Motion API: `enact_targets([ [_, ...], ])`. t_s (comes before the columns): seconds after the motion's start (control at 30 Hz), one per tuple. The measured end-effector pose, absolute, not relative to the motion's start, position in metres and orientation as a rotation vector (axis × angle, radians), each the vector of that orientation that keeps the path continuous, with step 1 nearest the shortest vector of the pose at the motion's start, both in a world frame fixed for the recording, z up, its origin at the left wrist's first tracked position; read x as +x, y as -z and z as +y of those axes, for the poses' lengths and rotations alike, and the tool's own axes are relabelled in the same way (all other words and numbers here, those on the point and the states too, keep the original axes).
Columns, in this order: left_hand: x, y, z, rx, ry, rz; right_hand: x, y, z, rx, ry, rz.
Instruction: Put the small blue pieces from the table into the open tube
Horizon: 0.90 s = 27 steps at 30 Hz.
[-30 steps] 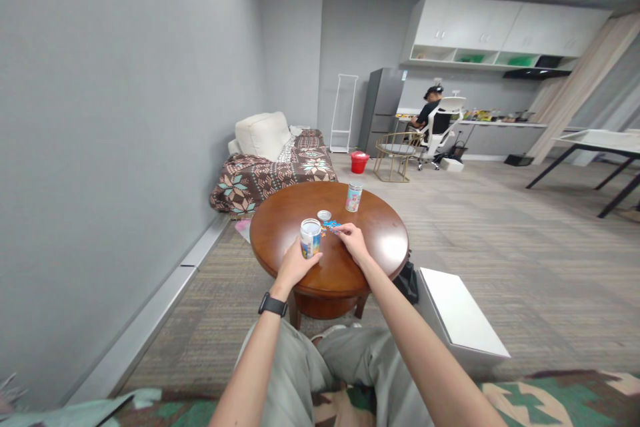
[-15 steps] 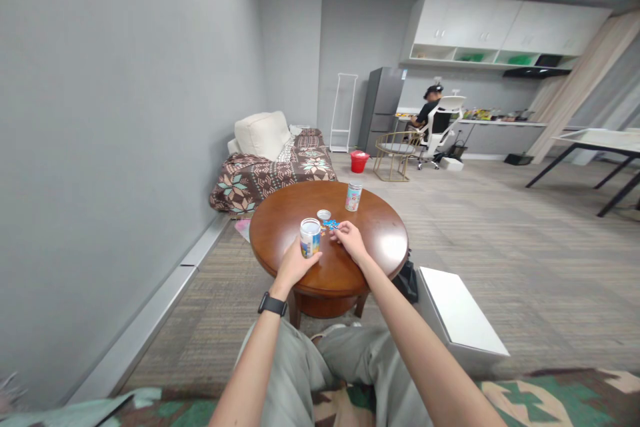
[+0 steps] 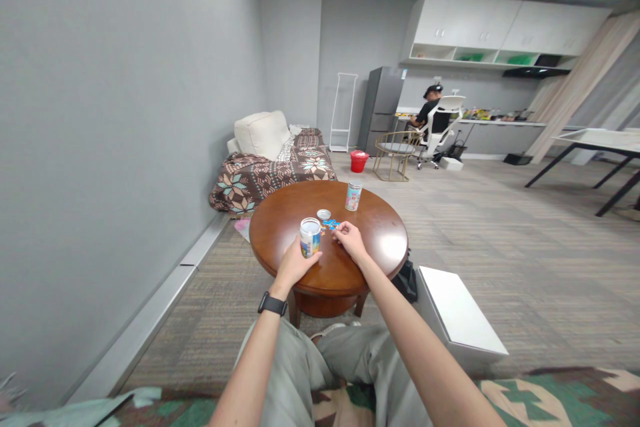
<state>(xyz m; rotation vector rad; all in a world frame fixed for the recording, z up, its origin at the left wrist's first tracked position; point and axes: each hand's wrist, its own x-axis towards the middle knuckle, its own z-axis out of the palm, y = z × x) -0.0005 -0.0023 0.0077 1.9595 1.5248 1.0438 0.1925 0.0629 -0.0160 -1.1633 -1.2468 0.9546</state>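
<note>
Left hand: the left hand is wrapped around an open can with a white, yellow and blue label, holding it upright on the round wooden table; a black watch sits on that wrist.
Right hand: the right hand rests on the tabletop just right of the can, fingertips pinched together at the edge of some small blue pieces; whether it actually grips one is too small to tell.
Blue pieces: a little scatter lying flat just beyond the right fingertips, between the two hands and slightly farther out.
Lid: a small round white lid lies flat just past the can, touching or nearly touching the blue pieces.
Second can: a closed can with a pink and blue label stands upright well beyond the right hand, near the table's far edge.
White box: a white box sits on the floor to the right of the right forearm.
Background: another person sits in a white chair far beyond both hands.
</note>
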Motion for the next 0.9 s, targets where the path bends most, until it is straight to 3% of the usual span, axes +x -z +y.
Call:
enact_targets([
  [0.43, 0.002, -0.005, 0.001, 2.052, -1.016, 1.596, 0.194, 0.011, 0.065, -1.223, -0.928, -1.284],
  [0.77, 0.001, -0.005, 0.001, 2.07, -1.021, 1.55, 0.189, -0.064, 0.048, -1.155, -0.436, -1.657],
  [0.9, 0.002, -0.007, -0.001, 2.049, -1.044, 1.521, 0.19, -0.066, 0.045, -1.138, -0.437, -1.867],
])
